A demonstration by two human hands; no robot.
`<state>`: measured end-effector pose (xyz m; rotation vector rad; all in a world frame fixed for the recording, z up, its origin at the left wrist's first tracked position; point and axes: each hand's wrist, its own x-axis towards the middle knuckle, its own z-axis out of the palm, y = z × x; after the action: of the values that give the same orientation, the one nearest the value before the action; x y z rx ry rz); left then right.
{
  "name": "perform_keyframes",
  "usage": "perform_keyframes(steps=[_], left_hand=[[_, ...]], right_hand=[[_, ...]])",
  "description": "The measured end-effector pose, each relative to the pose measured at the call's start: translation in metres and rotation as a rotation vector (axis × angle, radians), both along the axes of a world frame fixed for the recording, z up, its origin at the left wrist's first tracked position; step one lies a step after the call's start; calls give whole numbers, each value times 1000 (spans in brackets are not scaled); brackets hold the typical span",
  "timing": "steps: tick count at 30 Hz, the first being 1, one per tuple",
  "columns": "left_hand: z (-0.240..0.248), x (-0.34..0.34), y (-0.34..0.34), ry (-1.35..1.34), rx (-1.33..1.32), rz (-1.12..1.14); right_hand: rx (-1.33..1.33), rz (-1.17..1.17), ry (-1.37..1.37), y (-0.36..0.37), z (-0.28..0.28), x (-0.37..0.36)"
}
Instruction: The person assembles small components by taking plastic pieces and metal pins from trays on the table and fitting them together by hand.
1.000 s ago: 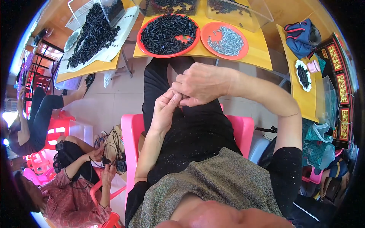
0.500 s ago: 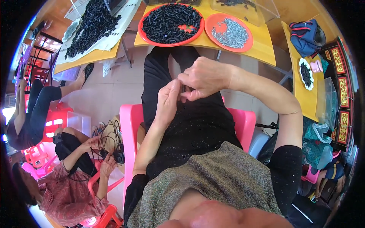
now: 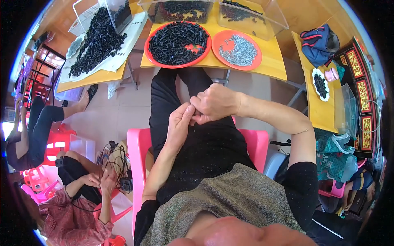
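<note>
My left hand [image 3: 179, 124] and my right hand [image 3: 214, 103] meet over my lap, above black trousers. Their fingertips are pinched together on a small part that the fingers hide almost fully. My right fist sits above and curls over the left fingertips. Ahead on the yellow table [image 3: 274, 67] stands a red plate [image 3: 158, 60] heaped with small black parts. Beside it on the right is an orange plate [image 3: 255, 61] of small silver screws. I sit on a pink plastic chair [image 3: 136, 156].
Clear bins [image 3: 269, 16] with black parts stand at the table's back. A second table on the left carries a pile of black parts on a white sheet [image 3: 110, 61]. Two people sit at lower left on red stools. A side table [image 3: 318, 110] is at right.
My hands stay joined and have sunk a little toward my lap. The left fingers have shifted against the right fist. The view has wobbled slightly.
</note>
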<state>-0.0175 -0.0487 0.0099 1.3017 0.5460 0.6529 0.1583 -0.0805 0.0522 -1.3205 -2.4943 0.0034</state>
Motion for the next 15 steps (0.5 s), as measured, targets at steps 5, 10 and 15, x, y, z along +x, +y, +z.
perform_keyframes(steps=[5,10,15], left_hand=[[4,-3,-2,202,471,69],[10,-3,-3,245,589,83],[6,-1,-5,231,641,140]], right_hand=[[33,40,64,-2,0,1],[40,39,122,-1,-10,-2],[47,61,153,2,-20,-1]])
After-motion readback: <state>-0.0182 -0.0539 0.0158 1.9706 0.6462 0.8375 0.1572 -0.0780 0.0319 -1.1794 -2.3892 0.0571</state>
